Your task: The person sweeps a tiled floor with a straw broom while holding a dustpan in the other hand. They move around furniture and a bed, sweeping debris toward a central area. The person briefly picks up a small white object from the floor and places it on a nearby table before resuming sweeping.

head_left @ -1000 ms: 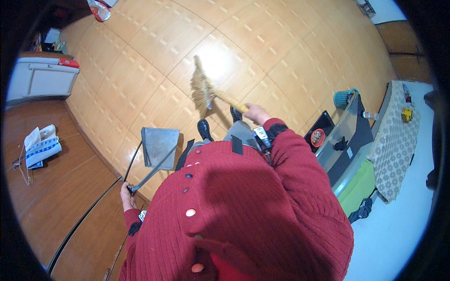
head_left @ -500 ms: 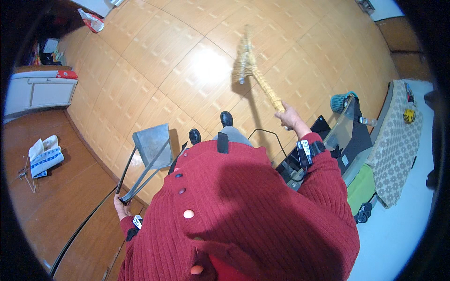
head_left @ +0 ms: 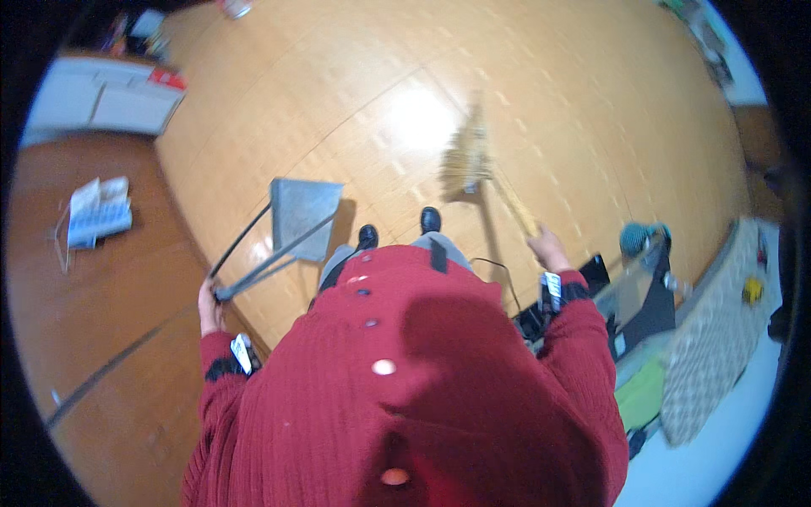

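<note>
The left hand (head_left: 210, 306) grips one dustpan (head_left: 302, 218), the right hand (head_left: 549, 248) one broom (head_left: 465, 162), near one basket (head_left: 638, 239), contents unclear.

Blur softens the bristles of a straw broom (head_left: 466, 160), its handle's near end hidden in the right hand (head_left: 549, 248), whose fingers are too smeared to separate. At left, finger detail on the left hand (head_left: 211, 306), at the handle of a grey dustpan (head_left: 306, 218), is too small to tell. A red cardigan (head_left: 329, 439), cut off by the near edge, hides most of the grey-trousered legs (head_left: 456, 250). A packet (head_left: 236, 8) is cropped at the far edge; a blue-and-white bundle (head_left: 100, 221) blurs at left.
</note>
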The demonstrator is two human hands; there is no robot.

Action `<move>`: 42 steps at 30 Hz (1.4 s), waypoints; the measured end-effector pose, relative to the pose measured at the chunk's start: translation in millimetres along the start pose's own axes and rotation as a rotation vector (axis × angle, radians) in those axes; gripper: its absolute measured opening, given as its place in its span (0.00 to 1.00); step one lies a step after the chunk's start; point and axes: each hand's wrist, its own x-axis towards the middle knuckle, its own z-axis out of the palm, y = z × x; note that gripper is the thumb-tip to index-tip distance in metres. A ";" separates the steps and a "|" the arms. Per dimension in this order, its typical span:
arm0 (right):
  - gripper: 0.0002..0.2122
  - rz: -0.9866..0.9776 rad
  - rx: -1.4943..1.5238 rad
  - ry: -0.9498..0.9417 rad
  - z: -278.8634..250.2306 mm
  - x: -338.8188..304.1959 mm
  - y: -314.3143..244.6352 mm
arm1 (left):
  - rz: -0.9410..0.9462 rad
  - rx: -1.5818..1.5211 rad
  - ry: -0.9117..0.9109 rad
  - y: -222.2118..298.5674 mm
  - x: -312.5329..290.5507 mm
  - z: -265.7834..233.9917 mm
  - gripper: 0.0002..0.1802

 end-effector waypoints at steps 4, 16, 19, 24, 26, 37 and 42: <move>0.25 0.113 0.398 -0.103 -17.7 -3.5 29.1 | -0.070 0.090 0.216 -6.6 9.4 -8.8 0.11; 0.30 -0.080 0.595 -0.248 -56.6 -21.0 -59.9 | -0.041 0.045 0.215 -13.4 -3.8 13.7 0.08; 0.28 -0.185 0.470 -0.254 -38.4 -13.0 -129.2 | -0.064 -0.001 0.241 -23.2 8.9 18.9 0.09; 0.28 -0.379 0.149 -0.325 -0.2 -4.7 -279.6 | -0.098 0.047 0.207 -21.3 31.7 17.9 0.11; 0.28 -0.449 0.070 -0.377 5.9 0.4 -340.8 | -0.146 0.079 0.209 -13.5 40.3 19.6 0.16; 0.27 -0.286 -0.459 -0.080 -27.0 30.3 -218.8 | -0.228 0.089 0.149 -22.6 63.2 22.2 0.13; 0.27 0.032 -0.600 0.013 -107.6 8.5 -121.0 | -0.274 0.166 0.115 -17.0 64.5 42.2 0.15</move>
